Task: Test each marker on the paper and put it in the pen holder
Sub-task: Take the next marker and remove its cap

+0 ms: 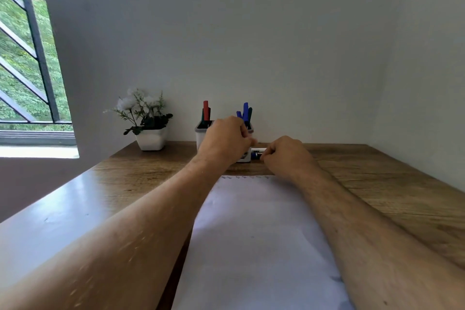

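Observation:
My right hand [286, 156] is closed on a white marker with a blue end [256, 154], held level just above the desk's far side. My left hand [226, 141] meets it from the left with fingers curled at the blue end; its fingertips are blurred. Behind my left hand stand two white pen holders. The left holder [200, 134] has a red marker [206, 110] and a dark green one. The right holder [243, 158] is mostly hidden and has blue markers [245, 111]. A white paper [254, 234] lies in front of my hands, with small marks [244, 177] along its far edge.
A white pot of white flowers [151, 139] stands at the back left of the wooden desk [377, 184]. A plain wall runs close behind the holders. A barred window [27, 70] is at the far left.

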Demonstrator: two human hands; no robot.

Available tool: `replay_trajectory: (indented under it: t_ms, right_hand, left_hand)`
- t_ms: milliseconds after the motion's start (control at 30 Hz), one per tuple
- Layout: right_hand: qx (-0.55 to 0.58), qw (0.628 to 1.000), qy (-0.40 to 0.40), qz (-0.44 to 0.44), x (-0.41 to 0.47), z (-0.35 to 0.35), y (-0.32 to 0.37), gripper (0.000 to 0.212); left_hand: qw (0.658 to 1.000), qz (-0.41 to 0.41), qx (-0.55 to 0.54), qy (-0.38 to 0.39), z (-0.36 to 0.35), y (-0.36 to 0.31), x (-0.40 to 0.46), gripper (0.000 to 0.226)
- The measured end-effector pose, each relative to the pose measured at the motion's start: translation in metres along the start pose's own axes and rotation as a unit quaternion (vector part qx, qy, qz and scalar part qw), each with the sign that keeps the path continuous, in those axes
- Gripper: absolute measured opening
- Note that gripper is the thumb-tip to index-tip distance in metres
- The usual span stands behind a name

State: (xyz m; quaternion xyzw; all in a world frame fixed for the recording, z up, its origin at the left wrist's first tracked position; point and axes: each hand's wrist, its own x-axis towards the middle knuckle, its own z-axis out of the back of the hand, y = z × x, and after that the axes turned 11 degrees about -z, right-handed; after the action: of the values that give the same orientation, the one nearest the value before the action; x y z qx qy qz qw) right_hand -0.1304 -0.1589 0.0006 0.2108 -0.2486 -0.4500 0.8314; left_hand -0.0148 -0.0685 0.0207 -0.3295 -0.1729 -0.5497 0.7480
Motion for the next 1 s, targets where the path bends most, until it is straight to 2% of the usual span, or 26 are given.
replay_trajectory:
  t_ms: [133, 433, 667, 833, 1000]
  right_hand:
    - [-0.014, 1.0, 0.0, 0.009, -0.002, -0.001, 0.0, 0.02]
    - [-0.006, 0.999, 0.009, 0.049, -0.014, 0.017, 0.007, 0.024]
    - [-0.111, 0.992, 0.031, 0.049, 0.014, 0.026, 0.014, 0.035]
    - [-0.193, 0.979, 0.058, 0.039, 0.036, 0.014, 0.024, 0.037]
    - [-0.273, 0.958, 0.079, 0.039, 0.045, -0.002, 0.024, 0.041]
  left_hand:
    - [0.998, 0.013, 0.017, 0.066, -0.005, 0.004, -0.01, 0.021]
    - [0.997, 0.036, 0.004, 0.07, -0.01, -0.003, -0.026, 0.019]
    - [0.995, 0.051, -0.022, 0.079, -0.015, 0.004, -0.024, 0.022]
    - [0.99, 0.035, 0.023, 0.136, -0.02, 0.003, -0.021, 0.028]
    - [0.994, 0.053, -0.026, 0.088, -0.022, 0.015, -0.019, 0.021]
